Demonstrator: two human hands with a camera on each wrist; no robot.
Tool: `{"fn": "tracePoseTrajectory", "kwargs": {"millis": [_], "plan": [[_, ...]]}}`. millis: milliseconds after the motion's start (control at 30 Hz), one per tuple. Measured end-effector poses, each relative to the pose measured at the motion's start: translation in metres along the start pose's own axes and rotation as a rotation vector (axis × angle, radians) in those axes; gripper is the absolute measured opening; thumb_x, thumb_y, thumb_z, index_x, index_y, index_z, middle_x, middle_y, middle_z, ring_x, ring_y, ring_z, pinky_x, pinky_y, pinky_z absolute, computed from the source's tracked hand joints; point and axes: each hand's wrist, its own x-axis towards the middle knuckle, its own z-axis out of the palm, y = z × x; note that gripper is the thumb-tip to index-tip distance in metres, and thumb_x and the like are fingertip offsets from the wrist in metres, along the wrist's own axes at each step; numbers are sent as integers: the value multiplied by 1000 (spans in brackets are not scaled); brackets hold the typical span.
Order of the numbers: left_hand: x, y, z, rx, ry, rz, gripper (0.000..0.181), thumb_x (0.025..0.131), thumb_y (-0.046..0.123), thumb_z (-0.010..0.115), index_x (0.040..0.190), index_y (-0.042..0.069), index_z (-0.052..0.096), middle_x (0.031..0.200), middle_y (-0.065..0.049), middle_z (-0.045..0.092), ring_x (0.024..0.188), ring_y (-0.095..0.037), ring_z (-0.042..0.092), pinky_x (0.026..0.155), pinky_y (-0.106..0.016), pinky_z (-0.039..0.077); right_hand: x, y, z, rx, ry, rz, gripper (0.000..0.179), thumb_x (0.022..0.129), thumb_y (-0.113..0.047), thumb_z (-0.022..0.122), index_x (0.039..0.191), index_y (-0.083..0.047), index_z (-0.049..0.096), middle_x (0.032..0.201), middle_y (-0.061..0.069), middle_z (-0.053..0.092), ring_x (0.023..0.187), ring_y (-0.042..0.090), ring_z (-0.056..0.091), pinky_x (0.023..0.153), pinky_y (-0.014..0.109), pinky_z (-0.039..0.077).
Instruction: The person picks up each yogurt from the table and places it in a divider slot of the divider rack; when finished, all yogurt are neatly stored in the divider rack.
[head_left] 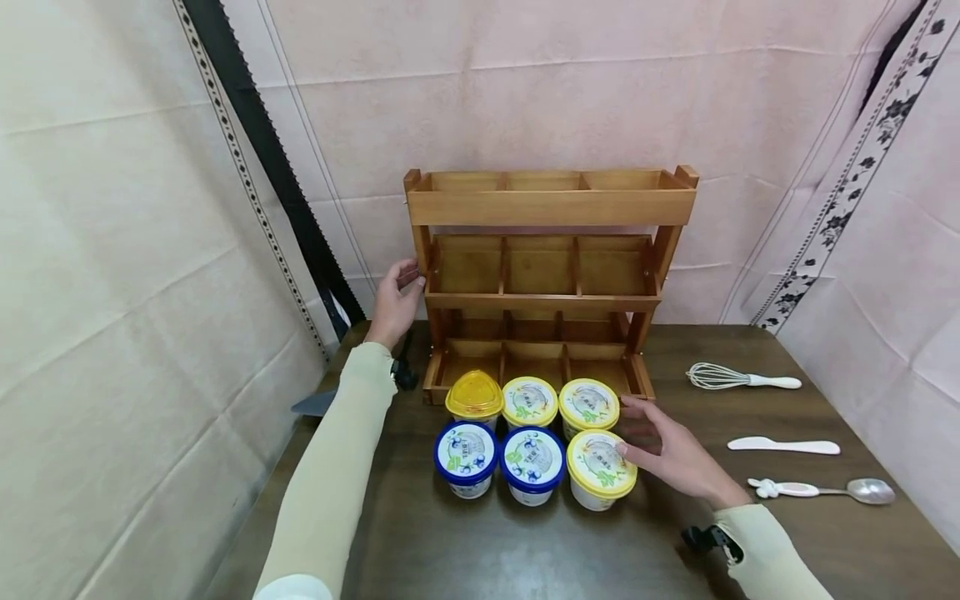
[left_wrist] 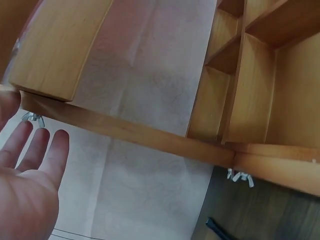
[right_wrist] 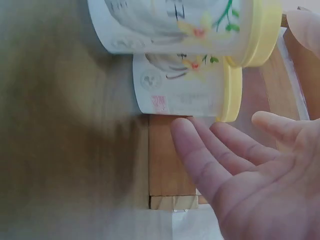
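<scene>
A three-tier wooden shelf [head_left: 551,208] with divided compartments stands at the table's back. My left hand [head_left: 396,304] is at its left side, fingers extended near a wing nut [left_wrist: 33,118] and the thumb at the wooden side rail [left_wrist: 125,125]. Before the shelf, several lidded tubs are set in two rows. My right hand [head_left: 671,454] is beside the right-hand tubs, fingers spread and extended. Its thumb is at the lid of the front yellow-lidded tub [head_left: 600,467]; its fingertips are close to the rear yellow-lidded tub [right_wrist: 187,85]. Whether they touch is unclear.
Two blue-lidded tubs [head_left: 534,460] fill the front row's left and middle; an orange-yellow domed lid [head_left: 475,395] tops the rear left tub. To the right lie a whisk [head_left: 720,377], a white knife [head_left: 783,446] and a spoon [head_left: 870,491]. Cloth walls surround the table.
</scene>
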Motion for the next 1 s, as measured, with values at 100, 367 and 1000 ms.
{"fn": "tracePoseTrajectory", "kwargs": {"millis": [100,367,1000], "plan": [[3,-1,2,-37,31,4,37,106,11,63,142,2,58,142,-20,63,136,-33,58,119,-49,44,-7,0,3,3,-10,-2,81,95,-42,80,160,-18,39,151,17,57,127,36,66,94,43,62],[9,-7,7,-153,103,4,34,103,4,65,136,-4,60,136,-25,63,133,-38,59,118,-49,43,-18,-2,14,75,-38,-55,72,92,-34,85,151,-13,49,139,13,65,118,28,69,88,28,60],[14,-13,9,-181,99,-23,36,102,5,68,137,8,61,137,-14,65,131,-27,62,106,-37,53,-21,7,18,170,-147,-104,93,79,-23,95,155,-13,43,143,16,59,119,10,66,88,29,61]]}}
